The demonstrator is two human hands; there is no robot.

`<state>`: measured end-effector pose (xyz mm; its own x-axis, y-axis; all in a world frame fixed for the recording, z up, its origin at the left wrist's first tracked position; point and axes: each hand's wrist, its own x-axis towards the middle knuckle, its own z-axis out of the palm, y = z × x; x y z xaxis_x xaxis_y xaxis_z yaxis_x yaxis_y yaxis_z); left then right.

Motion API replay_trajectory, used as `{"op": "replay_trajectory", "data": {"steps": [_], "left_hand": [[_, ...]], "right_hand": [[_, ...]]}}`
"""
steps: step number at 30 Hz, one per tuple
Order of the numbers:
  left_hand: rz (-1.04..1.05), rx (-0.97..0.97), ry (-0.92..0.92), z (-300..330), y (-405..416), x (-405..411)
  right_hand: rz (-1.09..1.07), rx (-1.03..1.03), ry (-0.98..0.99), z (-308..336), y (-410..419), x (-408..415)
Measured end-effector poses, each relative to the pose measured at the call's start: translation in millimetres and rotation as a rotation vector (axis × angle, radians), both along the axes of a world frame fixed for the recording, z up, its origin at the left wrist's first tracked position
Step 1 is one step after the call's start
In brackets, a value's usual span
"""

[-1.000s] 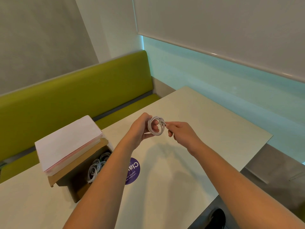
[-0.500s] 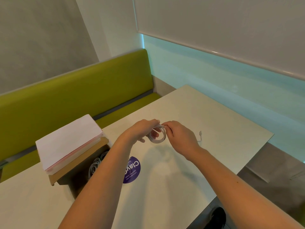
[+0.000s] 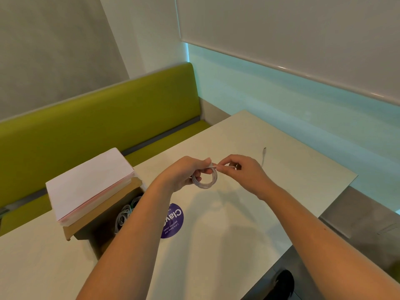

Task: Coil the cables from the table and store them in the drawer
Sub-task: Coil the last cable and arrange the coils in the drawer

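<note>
1. Green bench [image 3: 97, 126]: runs along the far left wall.
2. Counter [image 3: 238, 234]: pale top beneath both my arms.
3. Drawer [image 3: 104, 224]: brown, open at near left, coiled cables [image 3: 124, 217] inside, a paper stack [image 3: 88, 182] on top.
4. Purple sticker [image 3: 173, 221]: just right of the drawer.
5. My left hand [image 3: 184, 173]: curled around the white cable coil [image 3: 204, 179], held above the counter.
6. My right hand [image 3: 242, 172]: pinches the cable's loose end beside the coil; its plug tip [image 3: 264, 151] trails far right.
</note>
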<state>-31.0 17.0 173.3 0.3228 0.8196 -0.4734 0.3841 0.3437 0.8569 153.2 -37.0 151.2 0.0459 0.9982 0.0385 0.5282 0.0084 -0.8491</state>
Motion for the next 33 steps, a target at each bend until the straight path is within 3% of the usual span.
{"op": "replay_trajectory", "data": {"steps": [3, 9, 14, 22, 27, 33], "left_hand": [[0.085, -0.049, -0.04, -6.8, 3.9, -8.9], [0.073, -0.129, -0.172, -12.1, -1.0, -16.4], [-0.017, -0.142, -0.306, -11.7, -4.6, -7.9], [0.134, -0.116, -0.459, -12.2, -5.4, -2.2], [0.23, -0.059, -0.391, -15.7, -10.6, 6.1], [0.305, -0.013, -0.287, -18.4, -9.3, 9.3]], "right_hand": [[0.016, -0.008, -0.08, -2.8, 2.5, 15.7], [-0.217, 0.11, -0.098, -16.4, 5.0, 34.8], [-0.298, -0.046, -0.091, -36.4, 6.7, 29.8], [-0.383, -0.193, 0.311, -52.2, -1.2, 22.8], [-0.304, -0.203, 0.777, -30.7, 1.2, 12.2], [-0.226, -0.168, 0.791, -13.4, 6.4, 6.4]]}}
